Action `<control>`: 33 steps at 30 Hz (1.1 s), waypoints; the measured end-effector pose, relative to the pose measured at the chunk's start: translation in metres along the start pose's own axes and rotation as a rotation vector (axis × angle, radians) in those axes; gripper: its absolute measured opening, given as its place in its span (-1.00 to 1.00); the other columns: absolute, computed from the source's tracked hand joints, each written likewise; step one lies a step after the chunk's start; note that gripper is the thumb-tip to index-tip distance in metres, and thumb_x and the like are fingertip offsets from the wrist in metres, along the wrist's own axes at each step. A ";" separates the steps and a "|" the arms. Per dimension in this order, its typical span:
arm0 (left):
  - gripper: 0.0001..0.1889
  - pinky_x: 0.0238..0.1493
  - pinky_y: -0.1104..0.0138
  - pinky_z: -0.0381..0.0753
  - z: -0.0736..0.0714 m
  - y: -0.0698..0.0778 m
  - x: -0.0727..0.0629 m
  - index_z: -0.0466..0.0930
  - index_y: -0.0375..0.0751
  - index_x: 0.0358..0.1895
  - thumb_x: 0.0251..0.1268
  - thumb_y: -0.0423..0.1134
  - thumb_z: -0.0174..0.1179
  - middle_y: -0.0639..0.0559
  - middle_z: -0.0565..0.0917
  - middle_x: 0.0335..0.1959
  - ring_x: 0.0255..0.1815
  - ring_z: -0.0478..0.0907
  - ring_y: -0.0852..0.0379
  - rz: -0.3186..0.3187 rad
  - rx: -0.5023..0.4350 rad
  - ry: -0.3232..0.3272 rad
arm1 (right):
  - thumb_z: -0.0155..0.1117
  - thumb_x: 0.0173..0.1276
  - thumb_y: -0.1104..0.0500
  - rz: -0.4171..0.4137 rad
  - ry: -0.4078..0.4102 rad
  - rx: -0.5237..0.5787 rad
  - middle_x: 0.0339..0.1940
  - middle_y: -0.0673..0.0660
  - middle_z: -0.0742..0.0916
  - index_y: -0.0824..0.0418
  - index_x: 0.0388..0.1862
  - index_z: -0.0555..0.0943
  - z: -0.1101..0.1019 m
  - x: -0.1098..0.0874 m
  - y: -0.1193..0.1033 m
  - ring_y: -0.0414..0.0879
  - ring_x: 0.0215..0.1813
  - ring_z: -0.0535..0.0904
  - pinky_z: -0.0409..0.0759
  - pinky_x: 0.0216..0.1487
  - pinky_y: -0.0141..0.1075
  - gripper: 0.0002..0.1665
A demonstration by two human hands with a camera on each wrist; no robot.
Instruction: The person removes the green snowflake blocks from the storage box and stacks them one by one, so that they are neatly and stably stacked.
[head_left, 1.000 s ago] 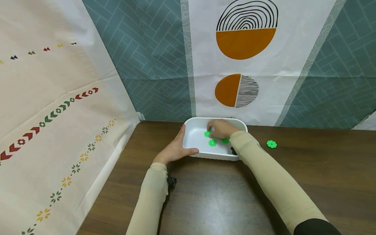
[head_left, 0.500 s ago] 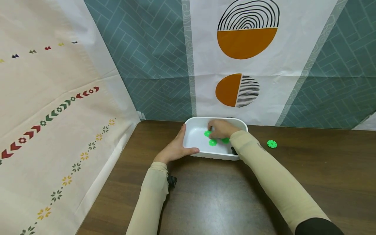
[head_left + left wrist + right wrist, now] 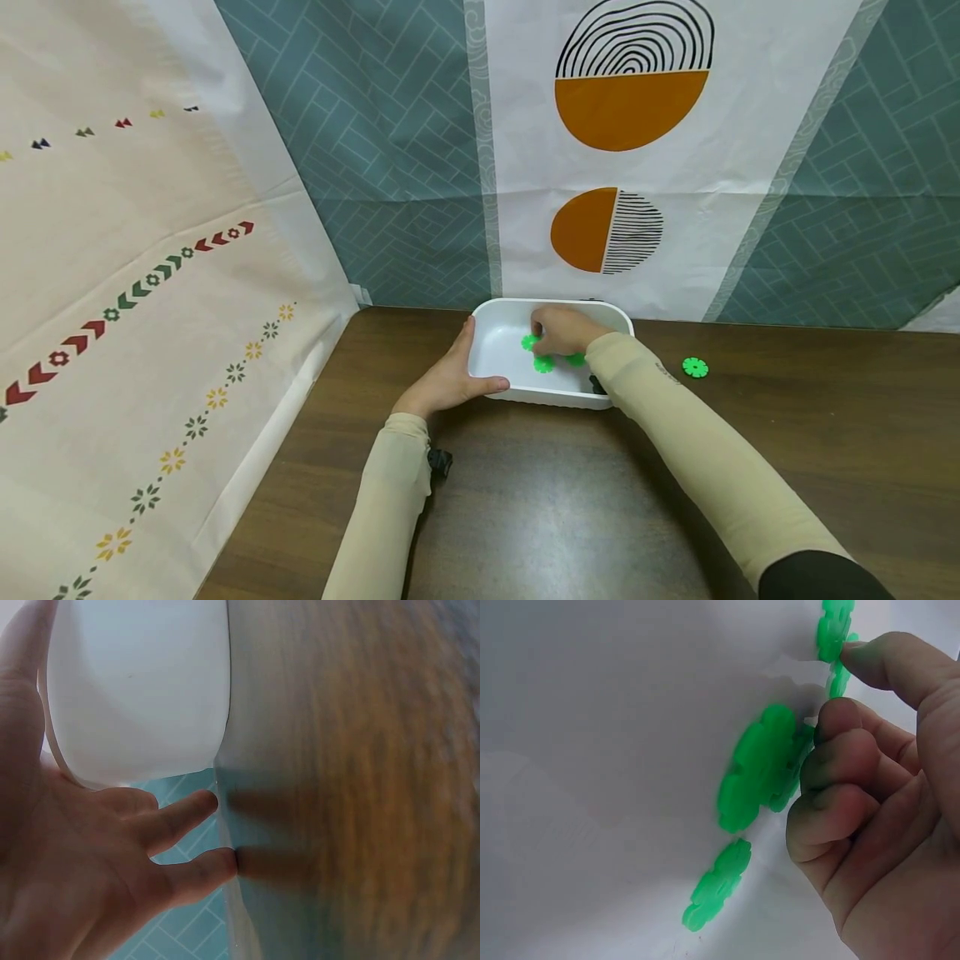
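A white plastic tub [image 3: 551, 398] stands on the table against the back wall. My left hand [image 3: 442, 383] holds its left front corner, thumb over the front rim and fingers at the left end; in the left wrist view the other fingers [image 3: 191, 874] spread below the tub's end. Inside the tub my right hand [image 3: 562, 329] reaches down with curled fingers. Its thumb and a fingertip pinch the edge of a green notched plastic disc [image 3: 834, 634]. Below lie a larger-looking green disc [image 3: 754, 769], partly overlapping another, and one more green disc [image 3: 716, 885].
One more green notched disc [image 3: 695, 367] lies on the brown table [image 3: 540, 492], to the tub's right. A patterned cloth wall [image 3: 405, 167] rises right behind the tub. Pale cloth [image 3: 187, 375] hangs along the left side. A black camera [image 3: 439, 462] sits at the left wrist.
Both hands and the tub stay almost in place. The right fingers shift very slightly at the green discs.
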State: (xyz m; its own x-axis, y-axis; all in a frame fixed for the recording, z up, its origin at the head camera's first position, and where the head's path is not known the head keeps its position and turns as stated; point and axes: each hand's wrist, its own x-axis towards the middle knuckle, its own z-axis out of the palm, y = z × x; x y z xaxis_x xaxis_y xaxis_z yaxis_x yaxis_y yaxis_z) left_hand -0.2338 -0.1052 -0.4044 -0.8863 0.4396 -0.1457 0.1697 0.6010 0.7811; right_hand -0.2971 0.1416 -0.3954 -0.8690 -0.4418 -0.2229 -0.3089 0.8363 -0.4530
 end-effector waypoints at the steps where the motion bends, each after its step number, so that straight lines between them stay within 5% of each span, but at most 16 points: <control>1: 0.35 0.45 0.06 0.15 0.000 0.000 0.000 -0.53 0.02 0.64 0.13 0.17 0.47 0.01 -0.30 0.66 0.51 0.10 -0.07 0.000 0.001 0.000 | 0.42 0.32 0.14 -0.002 -0.003 -0.001 -0.32 0.10 0.61 0.18 -0.20 0.58 0.000 0.000 0.000 -0.04 -0.37 0.51 0.50 -0.39 -0.25 -0.79; 18: 0.34 0.44 0.09 0.19 0.000 0.002 -0.001 -0.54 0.00 0.63 0.15 0.13 0.48 -0.01 -0.29 0.66 0.48 0.15 -0.06 -0.002 -0.009 0.001 | 0.43 0.21 0.17 -0.014 -0.034 0.033 -0.37 0.10 0.56 0.15 -0.16 0.48 0.003 0.002 0.000 -0.03 -0.39 0.46 0.43 -0.41 -0.24 -0.67; 26: 0.34 0.44 0.11 0.18 -0.001 0.004 -0.002 -0.54 -0.02 0.63 0.17 0.11 0.47 -0.01 -0.29 0.66 0.49 0.14 -0.05 0.008 -0.010 0.001 | 0.43 0.21 0.19 -0.032 -0.034 0.066 -0.43 0.09 0.52 0.15 -0.26 0.45 0.004 0.003 0.000 -0.03 -0.42 0.44 0.38 -0.44 -0.25 -0.71; 33: 0.34 0.44 0.10 0.17 -0.001 0.002 -0.001 -0.54 0.01 0.63 0.15 0.16 0.46 0.01 -0.29 0.66 0.49 0.13 -0.05 0.000 0.006 -0.002 | 0.35 0.17 0.26 -0.132 -0.027 0.083 -0.60 0.00 0.42 0.10 -0.55 0.38 0.003 0.002 0.001 -0.09 -0.49 0.37 0.30 -0.42 -0.29 -0.70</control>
State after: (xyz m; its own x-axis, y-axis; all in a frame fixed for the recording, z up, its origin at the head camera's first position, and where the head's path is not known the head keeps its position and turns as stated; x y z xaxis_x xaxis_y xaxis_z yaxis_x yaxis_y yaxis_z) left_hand -0.2327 -0.1055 -0.4019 -0.8856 0.4405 -0.1470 0.1720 0.6051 0.7773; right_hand -0.2977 0.1404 -0.3986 -0.8117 -0.5558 -0.1793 -0.3860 0.7410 -0.5495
